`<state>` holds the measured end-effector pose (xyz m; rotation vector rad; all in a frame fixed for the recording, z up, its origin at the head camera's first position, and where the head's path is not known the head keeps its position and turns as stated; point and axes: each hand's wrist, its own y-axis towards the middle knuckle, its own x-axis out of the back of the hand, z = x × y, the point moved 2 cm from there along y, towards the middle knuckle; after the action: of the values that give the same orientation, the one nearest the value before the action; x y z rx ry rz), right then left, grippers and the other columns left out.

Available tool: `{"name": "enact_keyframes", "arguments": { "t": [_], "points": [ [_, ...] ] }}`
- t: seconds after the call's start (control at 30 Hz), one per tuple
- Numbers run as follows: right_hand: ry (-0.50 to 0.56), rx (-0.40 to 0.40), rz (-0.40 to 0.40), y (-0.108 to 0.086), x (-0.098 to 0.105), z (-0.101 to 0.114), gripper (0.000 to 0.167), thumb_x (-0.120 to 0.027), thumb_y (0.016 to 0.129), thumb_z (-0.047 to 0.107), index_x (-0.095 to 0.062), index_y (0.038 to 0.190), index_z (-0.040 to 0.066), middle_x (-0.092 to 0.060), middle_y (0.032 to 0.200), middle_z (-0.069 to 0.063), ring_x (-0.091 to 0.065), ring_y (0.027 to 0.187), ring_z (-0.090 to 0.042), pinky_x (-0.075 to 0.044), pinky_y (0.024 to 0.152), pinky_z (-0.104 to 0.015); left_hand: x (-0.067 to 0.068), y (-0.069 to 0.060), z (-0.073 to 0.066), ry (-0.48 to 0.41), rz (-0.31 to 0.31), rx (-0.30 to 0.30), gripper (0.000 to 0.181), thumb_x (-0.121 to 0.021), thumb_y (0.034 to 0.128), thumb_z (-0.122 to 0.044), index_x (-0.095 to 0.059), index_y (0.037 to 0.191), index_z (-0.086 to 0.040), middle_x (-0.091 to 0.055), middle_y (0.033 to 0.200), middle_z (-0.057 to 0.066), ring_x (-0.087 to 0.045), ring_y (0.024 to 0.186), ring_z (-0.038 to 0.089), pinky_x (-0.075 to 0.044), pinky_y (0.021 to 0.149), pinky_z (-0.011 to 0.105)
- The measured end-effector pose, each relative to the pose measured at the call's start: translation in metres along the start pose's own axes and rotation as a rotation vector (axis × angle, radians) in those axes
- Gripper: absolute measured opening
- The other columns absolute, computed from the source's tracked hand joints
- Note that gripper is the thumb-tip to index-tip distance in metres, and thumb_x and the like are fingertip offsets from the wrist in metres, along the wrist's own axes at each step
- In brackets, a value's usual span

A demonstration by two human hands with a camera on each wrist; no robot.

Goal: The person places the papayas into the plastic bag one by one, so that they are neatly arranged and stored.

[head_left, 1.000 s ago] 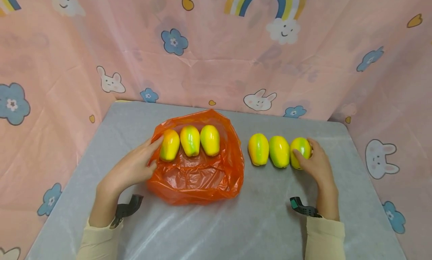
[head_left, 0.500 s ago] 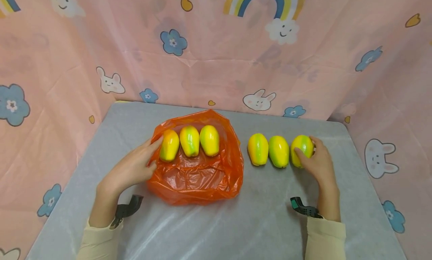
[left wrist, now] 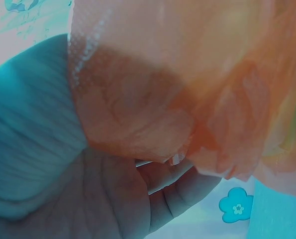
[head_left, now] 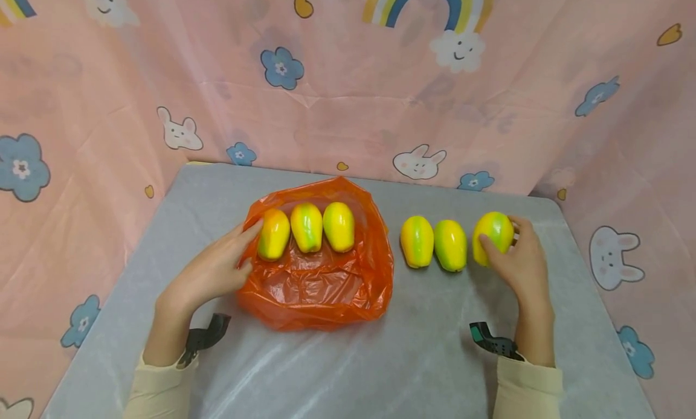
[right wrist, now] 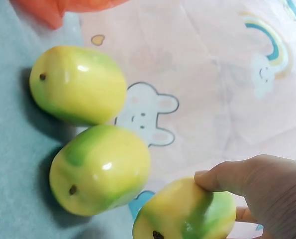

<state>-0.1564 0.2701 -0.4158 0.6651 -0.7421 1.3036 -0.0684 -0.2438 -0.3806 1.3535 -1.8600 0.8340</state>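
An orange plastic bag (head_left: 318,286) lies opened out with three yellow-green fruits in a row inside, the middle one (head_left: 307,227) between the other two. My left hand (head_left: 214,268) holds the bag's left edge beside the leftmost fruit (head_left: 273,234); the bag film covers part of its fingers in the left wrist view. To the right of the bag, two more fruits (head_left: 417,241) (head_left: 450,245) stand side by side. My right hand (head_left: 519,259) grips another fruit (head_left: 493,236) between thumb and fingers, apart from those two, also seen in the right wrist view.
The grey table (head_left: 348,377) reaches back to a pink printed curtain (head_left: 337,105), which also hangs at both sides. A dark wrist mount (head_left: 209,333) is on the left wrist and another (head_left: 492,340) on the right.
My right hand has moved slightly right and away from me with its fruit, widening the gap to the neighbouring fruit. The left hand and the bag have stayed put.
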Motion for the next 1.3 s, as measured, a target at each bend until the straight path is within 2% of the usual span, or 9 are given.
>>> {"name": "enact_keyframes", "arguments": {
  "t": [0.33,0.47,0.63,0.83,1.13,1.3],
  "points": [
    [0.061,0.086,-0.051,-0.009,0.003,0.024,0.082,-0.070,0.100,0.039,-0.032,0.162,0.003,-0.044,0.160,-0.030,-0.049,0.138,-0.055,-0.047,0.107,-0.074,0.001,0.000,-0.001,-0.004,0.003,-0.002,0.078,-0.058,0.0942,0.002,-0.028,0.166,0.000,-0.024,0.174,0.025,-0.037,0.155,0.047,-0.039,0.121,0.065],
    [0.108,0.135,-0.035,-0.012,-0.003,0.037,0.082,-0.071,0.100,0.039,-0.032,0.162,0.003,-0.044,0.161,-0.029,-0.050,0.138,-0.056,-0.049,0.106,-0.074,0.002,0.000,-0.001,-0.005,0.004,0.007,0.078,-0.058,0.0943,0.002,-0.029,0.166,-0.001,-0.024,0.174,0.025,-0.037,0.156,0.047,-0.039,0.121,0.066],
    [0.157,0.169,-0.015,-0.021,-0.008,0.057,0.081,-0.072,0.099,0.037,-0.031,0.160,0.004,-0.044,0.161,-0.028,-0.051,0.138,-0.056,-0.050,0.105,-0.074,0.003,0.001,-0.002,0.007,-0.003,-0.015,0.077,-0.058,0.0931,0.003,-0.031,0.165,0.000,-0.025,0.174,0.026,-0.040,0.153,0.048,-0.041,0.120,0.066],
    [0.193,0.219,-0.003,-0.026,-0.010,0.080,0.079,-0.073,0.099,0.036,-0.032,0.160,0.006,-0.046,0.158,-0.028,-0.053,0.136,-0.055,-0.054,0.100,-0.074,0.001,0.001,-0.001,0.006,0.014,0.001,0.078,-0.057,0.0933,0.003,-0.029,0.165,0.001,-0.024,0.174,0.025,-0.036,0.156,0.047,-0.038,0.122,0.065],
    [0.259,0.311,0.019,-0.036,-0.019,0.107,0.074,-0.075,0.097,0.029,-0.035,0.156,0.008,-0.049,0.153,-0.025,-0.059,0.129,-0.049,-0.060,0.093,-0.067,0.000,0.000,0.000,0.001,0.015,-0.003,0.078,-0.058,0.0939,0.002,-0.028,0.166,0.001,-0.023,0.174,0.026,-0.035,0.156,0.047,-0.037,0.122,0.065],
    [0.286,0.332,0.031,-0.044,-0.026,0.121,0.072,-0.076,0.096,0.028,-0.038,0.154,0.007,-0.051,0.152,-0.021,-0.062,0.128,-0.045,-0.062,0.091,-0.063,-0.001,0.000,0.000,0.006,0.016,-0.001,0.077,-0.058,0.0946,0.001,-0.028,0.166,0.001,-0.023,0.174,0.026,-0.035,0.157,0.048,-0.037,0.123,0.066]
  ]
}}
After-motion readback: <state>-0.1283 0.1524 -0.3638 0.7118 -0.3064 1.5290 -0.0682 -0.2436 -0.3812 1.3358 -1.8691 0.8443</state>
